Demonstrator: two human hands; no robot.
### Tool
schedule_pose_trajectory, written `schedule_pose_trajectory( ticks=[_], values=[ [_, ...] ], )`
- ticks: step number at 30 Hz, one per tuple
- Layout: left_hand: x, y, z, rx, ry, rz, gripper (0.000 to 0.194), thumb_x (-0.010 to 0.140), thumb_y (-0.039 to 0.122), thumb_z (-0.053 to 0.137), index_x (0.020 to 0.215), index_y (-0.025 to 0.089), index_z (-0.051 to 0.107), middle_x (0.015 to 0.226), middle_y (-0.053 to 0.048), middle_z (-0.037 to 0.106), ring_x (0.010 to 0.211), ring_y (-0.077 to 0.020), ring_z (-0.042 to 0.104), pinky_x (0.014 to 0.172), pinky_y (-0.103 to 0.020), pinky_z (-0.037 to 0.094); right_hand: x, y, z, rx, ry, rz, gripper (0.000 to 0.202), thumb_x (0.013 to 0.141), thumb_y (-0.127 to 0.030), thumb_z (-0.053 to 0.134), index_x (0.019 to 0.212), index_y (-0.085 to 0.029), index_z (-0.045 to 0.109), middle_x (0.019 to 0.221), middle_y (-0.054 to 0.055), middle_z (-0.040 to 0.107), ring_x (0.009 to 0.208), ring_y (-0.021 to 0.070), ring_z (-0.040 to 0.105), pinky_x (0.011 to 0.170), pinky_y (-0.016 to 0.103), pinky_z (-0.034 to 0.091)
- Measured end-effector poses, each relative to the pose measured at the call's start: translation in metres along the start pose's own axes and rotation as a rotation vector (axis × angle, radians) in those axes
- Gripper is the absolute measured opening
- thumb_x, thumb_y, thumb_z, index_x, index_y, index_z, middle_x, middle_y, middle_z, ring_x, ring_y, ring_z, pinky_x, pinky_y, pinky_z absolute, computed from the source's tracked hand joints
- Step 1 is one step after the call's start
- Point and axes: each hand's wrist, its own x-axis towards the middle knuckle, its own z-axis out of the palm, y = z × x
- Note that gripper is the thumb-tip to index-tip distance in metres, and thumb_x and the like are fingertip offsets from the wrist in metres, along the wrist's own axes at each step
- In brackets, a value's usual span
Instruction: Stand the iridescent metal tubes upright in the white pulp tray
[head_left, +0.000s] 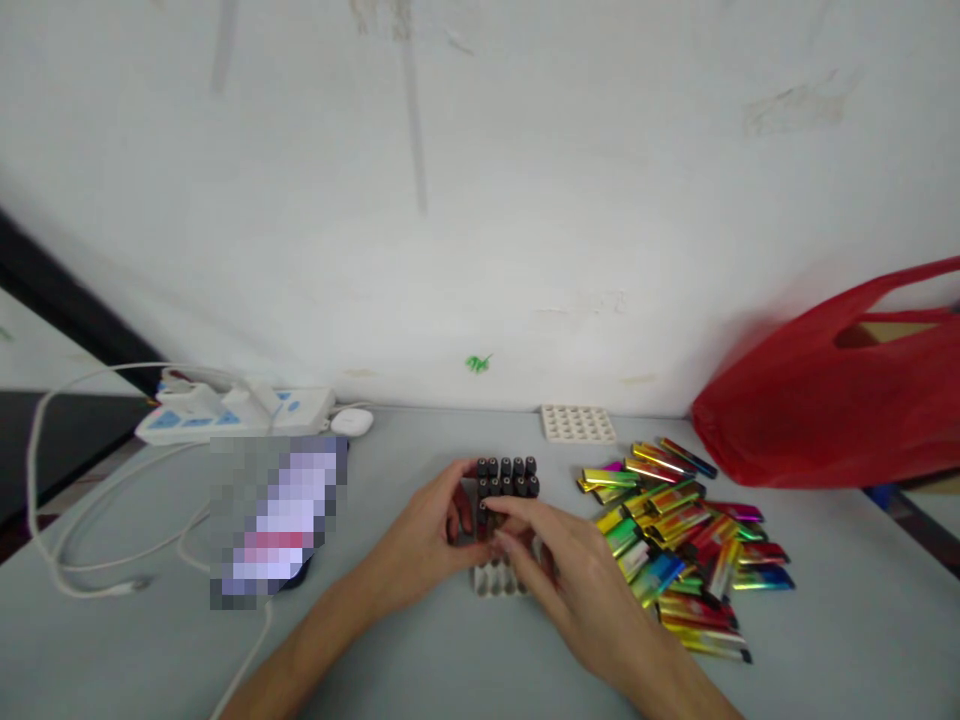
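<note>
A pale holed tray (501,580) lies in front of me, with rows of upright black-topped sticks (507,467) standing in its far part. My left hand (431,520) curves around the left side of the rows, fingers behind and thumb in front, against the sticks or tray edge. From the right, my right hand (566,560) reaches over the near rows. Its thumb and index finger close at a black-topped stick in the front row, and the fingers partly hide it. Shiny multicoloured flat sticks with dark ends (675,510) lie in a loose pile beside my right hand.
A second pale holed tray (577,424) lies by the wall. A red bag (840,400) stands at the right. On the left are a white power strip (240,410), a looping white cable (97,568), a small white case (352,422) and a propped, pixelated phone (289,520).
</note>
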Motion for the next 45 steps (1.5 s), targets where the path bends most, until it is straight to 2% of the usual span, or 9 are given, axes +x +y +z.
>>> schedule_pose_trajectory(
  ticks=[5, 9, 15, 20, 27, 32, 36, 40, 45],
  values=[
    [0.000, -0.006, -0.002, 0.109, 0.016, -0.040, 0.077, 0.081, 0.037, 0.097, 0.145, 0.021, 0.058, 0.090, 0.002, 0.070, 0.075, -0.0202, 0.065, 0.066, -0.028, 0.050, 0.002, 0.005, -0.005, -0.170, 0.208, 0.016, 0.024, 0.114, -0.022, 0.056, 0.134, -0.024, 0.068, 0.102, 0.003, 0.079, 0.087, 0.0199, 0.075, 0.082, 0.032, 0.057],
    [-0.001, -0.006, -0.004, 0.152, 0.026, -0.039, 0.086, 0.079, 0.037, 0.097, 0.152, 0.021, 0.055, 0.090, 0.002, 0.070, 0.073, -0.0196, 0.064, 0.066, -0.028, 0.049, 0.008, 0.017, -0.014, -0.503, 0.313, 0.146, 0.018, 0.111, -0.020, 0.055, 0.118, -0.020, 0.071, 0.106, 0.010, 0.076, 0.100, 0.0293, 0.070, 0.091, 0.043, 0.053],
    [-0.004, 0.000, -0.007, 0.151, 0.009, -0.018, 0.079, 0.081, 0.029, 0.091, 0.151, 0.019, 0.055, 0.096, -0.001, 0.072, 0.077, -0.0200, 0.064, 0.069, -0.030, 0.054, 0.007, 0.037, -0.025, -1.062, 0.292, 0.302, 0.022, 0.100, -0.016, 0.062, 0.119, -0.016, 0.073, 0.117, 0.023, 0.071, 0.110, 0.0415, 0.059, 0.092, 0.052, 0.047],
    [-0.003, -0.005, -0.011, 0.051, -0.033, -0.011, 0.081, 0.080, 0.026, 0.088, 0.152, 0.020, 0.052, 0.105, -0.004, 0.075, 0.082, -0.0203, 0.066, 0.075, -0.032, 0.059, 0.003, 0.040, -0.024, -1.190, 0.205, 0.389, 0.015, 0.102, -0.019, 0.062, 0.109, -0.017, 0.076, 0.112, 0.025, 0.071, 0.108, 0.0443, 0.059, 0.087, 0.054, 0.043],
    [-0.001, -0.005, -0.013, -0.101, -0.066, -0.058, 0.089, 0.083, 0.027, 0.090, 0.160, 0.021, 0.046, 0.120, -0.011, 0.075, 0.086, -0.0203, 0.070, 0.077, -0.034, 0.060, 0.001, 0.047, -0.021, -1.184, 0.190, 0.397, 0.027, 0.104, -0.007, 0.054, 0.112, -0.019, 0.077, 0.114, 0.022, 0.072, 0.111, 0.0426, 0.058, 0.091, 0.056, 0.042],
    [-0.001, -0.009, -0.011, -0.144, -0.036, -0.062, 0.094, 0.082, 0.026, 0.093, 0.163, 0.026, 0.044, 0.140, -0.014, 0.068, 0.087, -0.0173, 0.071, 0.081, -0.035, 0.061, 0.002, 0.044, -0.023, -1.181, 0.238, 0.339, 0.021, 0.107, -0.014, 0.056, 0.112, -0.022, 0.075, 0.109, 0.020, 0.072, 0.107, 0.0406, 0.056, 0.093, 0.057, 0.040],
    [0.000, -0.012, -0.010, -0.162, -0.029, -0.048, 0.096, 0.083, 0.026, 0.093, 0.165, 0.030, 0.043, 0.139, -0.012, 0.069, 0.089, -0.0178, 0.072, 0.085, -0.037, 0.063, 0.007, 0.036, -0.024, -1.070, 0.324, 0.326, 0.016, 0.112, -0.026, 0.057, 0.116, -0.021, 0.072, 0.108, 0.018, 0.073, 0.110, 0.0408, 0.057, 0.094, 0.055, 0.038],
    [0.000, -0.011, -0.007, -0.158, -0.008, -0.031, 0.092, 0.086, 0.026, 0.092, 0.164, 0.031, 0.045, 0.141, -0.012, 0.070, 0.090, -0.0185, 0.072, 0.086, -0.038, 0.065, 0.011, 0.030, -0.025, -0.753, 0.461, 0.306, 0.023, 0.113, -0.041, 0.058, 0.112, -0.020, 0.069, 0.106, 0.014, 0.073, 0.106, 0.0368, 0.060, 0.092, 0.049, 0.039],
    [0.001, -0.010, -0.005, -0.173, 0.022, -0.018, 0.090, 0.084, 0.024, 0.091, 0.162, 0.029, 0.047, 0.150, -0.015, 0.065, 0.093, -0.0188, 0.073, 0.088, -0.039, 0.066, 0.014, 0.024, -0.028, -0.016, 0.467, 0.501, 0.038, 0.108, -0.060, 0.064, 0.097, -0.024, 0.062, 0.076, -0.001, 0.063, 0.069, 0.0213, 0.055, 0.070, 0.035, 0.039]
  ],
)
